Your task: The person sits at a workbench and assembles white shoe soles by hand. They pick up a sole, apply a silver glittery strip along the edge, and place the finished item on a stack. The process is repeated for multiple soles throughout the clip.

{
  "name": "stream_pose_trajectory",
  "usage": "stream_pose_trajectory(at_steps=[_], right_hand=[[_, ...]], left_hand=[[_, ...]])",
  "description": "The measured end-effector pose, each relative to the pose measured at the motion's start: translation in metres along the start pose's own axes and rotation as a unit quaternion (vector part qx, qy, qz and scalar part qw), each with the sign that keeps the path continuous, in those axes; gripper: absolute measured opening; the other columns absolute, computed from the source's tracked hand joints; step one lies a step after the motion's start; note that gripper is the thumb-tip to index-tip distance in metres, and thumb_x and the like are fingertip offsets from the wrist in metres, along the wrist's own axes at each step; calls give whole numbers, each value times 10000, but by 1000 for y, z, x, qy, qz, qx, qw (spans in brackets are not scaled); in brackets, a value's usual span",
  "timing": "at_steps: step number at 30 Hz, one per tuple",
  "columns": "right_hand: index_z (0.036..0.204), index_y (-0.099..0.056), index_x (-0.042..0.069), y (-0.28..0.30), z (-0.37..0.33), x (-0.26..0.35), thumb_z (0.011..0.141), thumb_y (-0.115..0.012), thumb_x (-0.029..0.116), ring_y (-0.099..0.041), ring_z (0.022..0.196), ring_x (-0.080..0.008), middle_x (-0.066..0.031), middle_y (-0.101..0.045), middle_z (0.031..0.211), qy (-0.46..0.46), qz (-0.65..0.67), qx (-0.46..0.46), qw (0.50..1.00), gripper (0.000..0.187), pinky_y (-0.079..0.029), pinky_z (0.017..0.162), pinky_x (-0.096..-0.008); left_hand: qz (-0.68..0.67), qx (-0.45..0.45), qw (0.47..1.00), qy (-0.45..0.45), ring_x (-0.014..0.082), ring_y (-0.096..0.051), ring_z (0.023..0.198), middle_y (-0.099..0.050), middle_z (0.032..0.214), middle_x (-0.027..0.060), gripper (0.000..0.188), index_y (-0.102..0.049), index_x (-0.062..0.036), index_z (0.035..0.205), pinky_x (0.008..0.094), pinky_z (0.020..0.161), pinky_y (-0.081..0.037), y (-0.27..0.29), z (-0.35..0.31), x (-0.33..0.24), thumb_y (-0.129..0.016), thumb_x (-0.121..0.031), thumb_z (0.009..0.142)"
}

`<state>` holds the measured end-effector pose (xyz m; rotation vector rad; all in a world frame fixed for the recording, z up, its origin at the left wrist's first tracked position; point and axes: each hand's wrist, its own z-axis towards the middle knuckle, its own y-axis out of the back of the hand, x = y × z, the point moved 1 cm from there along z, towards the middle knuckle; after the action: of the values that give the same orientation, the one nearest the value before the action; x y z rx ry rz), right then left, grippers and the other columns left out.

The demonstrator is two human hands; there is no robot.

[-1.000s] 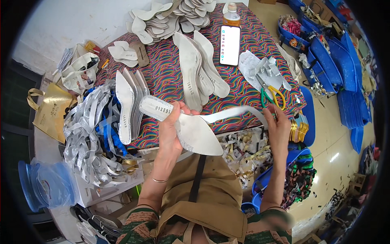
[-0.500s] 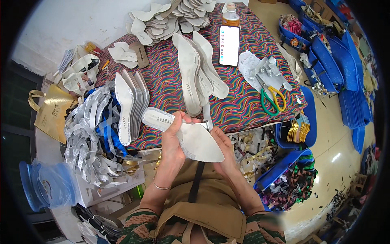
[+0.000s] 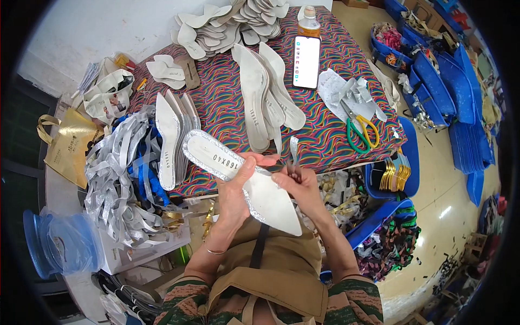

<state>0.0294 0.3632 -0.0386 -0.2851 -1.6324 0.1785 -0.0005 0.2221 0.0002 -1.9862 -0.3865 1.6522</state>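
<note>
A pale pointed shoe insole (image 3: 271, 197) with a glittery silver strip along part of its rim lies across my hands, its rounded heel at the upper left and its tip toward my apron. My left hand (image 3: 234, 194) grips it round the middle, thumb on top. At its right edge, my right hand (image 3: 304, 189) is closed on a loose silver strip (image 3: 293, 147) that sticks up past the fingers. Those fingertips are slightly smeared by motion. Beyond my hands, several similar insoles (image 3: 252, 100) lie on the patterned tablecloth (image 3: 216, 103), and another stack of insoles (image 3: 169, 138) is to the left.
Green-and-yellow scissors (image 3: 362, 130) lie at the table's right, near a lit phone (image 3: 306, 62) and a bottle (image 3: 309, 24). Silver ribbons (image 3: 116, 184) hang at the left beside a gold bag (image 3: 73, 146). Blue bins (image 3: 374, 225) of scraps stand on the right.
The insole's tip has swung down toward my apron and its heel has risen. My right hand has moved right and away from the tip, with the silver strip now standing up from it.
</note>
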Motion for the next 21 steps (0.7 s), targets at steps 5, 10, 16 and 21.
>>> stream_pose_trajectory(at_steps=[5, 10, 16, 21], right_hand=[[751, -565, -17, 10, -8, 29, 898, -651, 145, -356, 558, -24, 48, -430, 579, 77, -172, 113, 976, 235, -315, 483, -247], [1020, -648, 2, 13, -3, 23, 847, -615, 106, -619, 671, -282, -193, -621, 795, 34, -167, 123, 978, 204, -479, 653, -336], [980, -626, -17, 11, -16, 25, 859, -614, 84, -569, 686, -273, -169, -590, 782, 114, -297, 104, 942, 158, -454, 611, -346], [987, -642, -18, 14, -21, 11, 860, -625, 83, -529, 602, -167, -105, -554, 679, 61, -226, 85, 968, 163, -417, 553, -328]], left_hand=[[71, 74, 993, -54, 389, -540, 1186, -667, 1030, 204, 146, -614, 8, 991, 522, 1044, -379, 2, 0, 2, -563, -110, 921], [76, 100, 991, -44, 379, -510, 1223, -665, 1046, 200, 145, -647, 24, 952, 514, 1055, -358, -6, -1, -2, -567, -84, 898], [102, 118, 987, -32, 349, -549, 1169, -680, 979, 171, 155, -651, 40, 965, 497, 1025, -391, 0, 4, 1, -579, -58, 869], [131, 21, 991, 34, 261, -659, 918, -683, 910, 164, 137, -647, 45, 966, 394, 791, -535, -7, -5, -4, -602, -39, 867]])
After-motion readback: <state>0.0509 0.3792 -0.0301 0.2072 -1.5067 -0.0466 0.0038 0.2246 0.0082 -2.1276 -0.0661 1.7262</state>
